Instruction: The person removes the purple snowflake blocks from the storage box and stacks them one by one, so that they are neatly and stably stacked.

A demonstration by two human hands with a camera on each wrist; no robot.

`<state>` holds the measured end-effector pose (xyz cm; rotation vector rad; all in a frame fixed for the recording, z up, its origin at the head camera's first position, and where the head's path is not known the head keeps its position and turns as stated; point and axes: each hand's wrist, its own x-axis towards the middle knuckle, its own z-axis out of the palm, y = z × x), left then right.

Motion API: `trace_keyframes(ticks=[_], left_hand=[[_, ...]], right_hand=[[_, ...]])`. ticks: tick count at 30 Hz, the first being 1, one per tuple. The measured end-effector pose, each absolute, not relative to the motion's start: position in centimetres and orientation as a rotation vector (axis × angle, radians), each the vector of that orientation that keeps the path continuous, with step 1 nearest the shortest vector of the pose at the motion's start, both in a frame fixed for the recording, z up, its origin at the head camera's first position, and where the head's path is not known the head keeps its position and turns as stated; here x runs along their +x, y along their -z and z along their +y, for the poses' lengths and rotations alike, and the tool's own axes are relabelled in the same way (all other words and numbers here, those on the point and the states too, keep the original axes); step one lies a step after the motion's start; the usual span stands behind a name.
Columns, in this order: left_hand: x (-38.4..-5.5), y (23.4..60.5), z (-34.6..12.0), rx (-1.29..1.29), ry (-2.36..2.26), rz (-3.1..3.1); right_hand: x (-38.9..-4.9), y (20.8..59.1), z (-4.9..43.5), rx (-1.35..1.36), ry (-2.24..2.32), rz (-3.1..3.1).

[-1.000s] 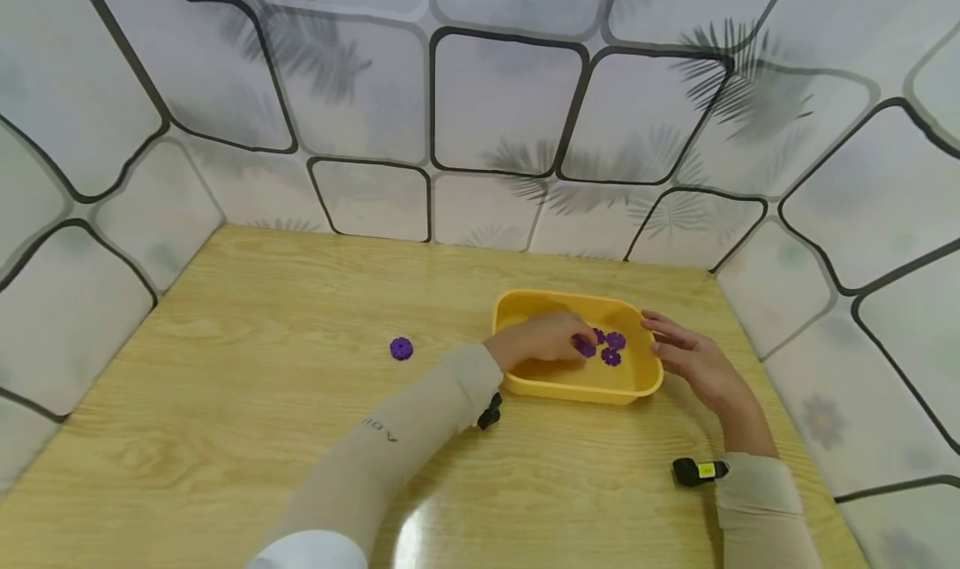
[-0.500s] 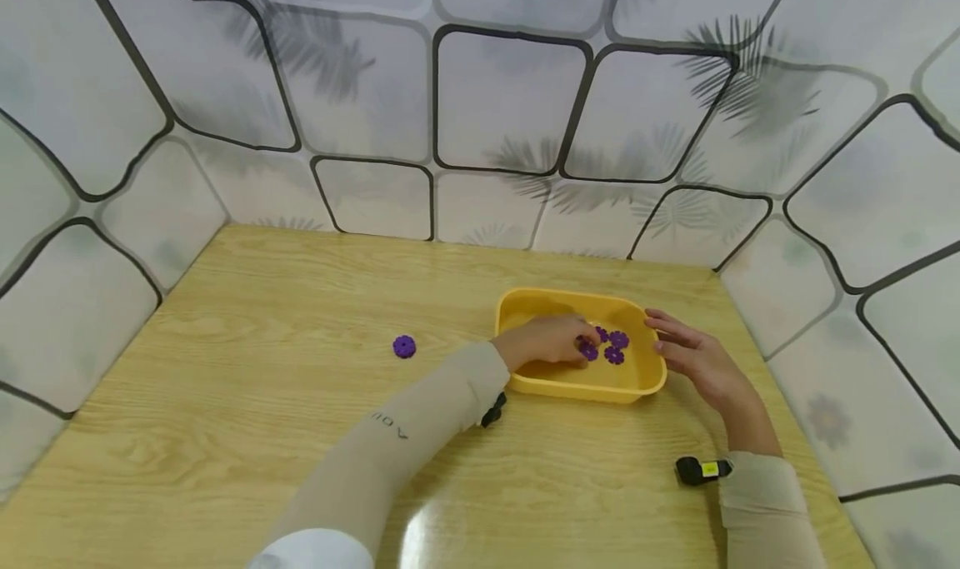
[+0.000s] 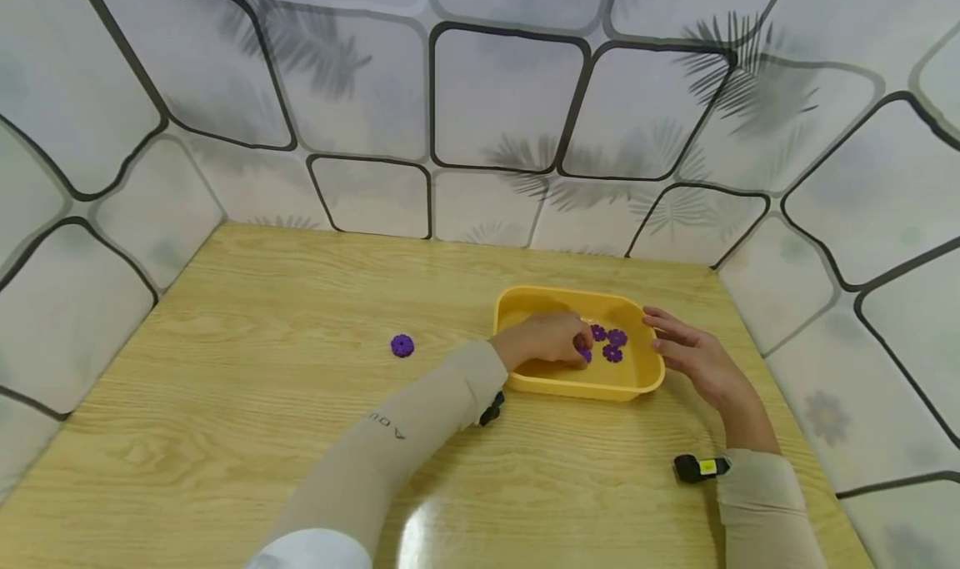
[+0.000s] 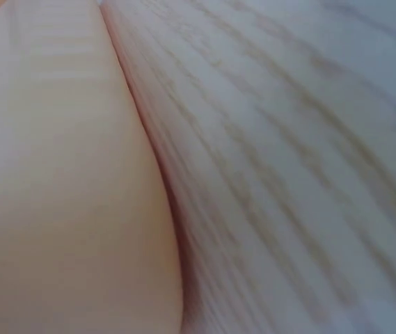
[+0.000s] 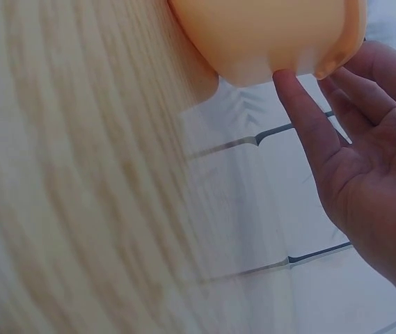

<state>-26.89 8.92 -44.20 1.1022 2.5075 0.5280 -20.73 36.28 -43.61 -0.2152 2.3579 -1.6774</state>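
Observation:
In the head view, a yellow plastic basin (image 3: 577,388) stands on the table with several small purple flower-shaped discs inside. My left hand (image 3: 551,337) reaches over its left side, thumb and fingers curled down around one purple flower-shaped disc (image 3: 586,355), which they partly hide. To the right of that hand lie loose discs (image 3: 612,353). My right hand (image 3: 697,361) is at the basin's right end, fingers fairly straight along the rim. In the right wrist view its thumb (image 5: 298,104) touches the outer wall. The left wrist view shows just the basin's side (image 4: 65,181) and tabletop.
Another purple disc (image 3: 402,346), seemingly thicker or stacked, lies on the wooden table (image 3: 247,369) left of the basin. Patterned wall panels (image 3: 495,211) close off the back and both sides. A black wrist camera (image 3: 693,468) sits at the right cuff.
Inside the basin my left fingers have shifted slightly, and the disc at their tips is now more covered. The right hand stays at the rim.

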Motion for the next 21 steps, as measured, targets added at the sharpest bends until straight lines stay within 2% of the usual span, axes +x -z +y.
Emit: trace_keyframes(ticks=[13,21], left_hand=[[-27.5,43.7,8.2,1.090,-0.582,2.570],[-27.4,41.9,5.7,1.070,-0.696,2.573]], right_hand=[[-20.8,43.4,36.3,-0.231,1.668,2.364],[-20.8,43.7,36.2,-0.204,1.668,2.355]])
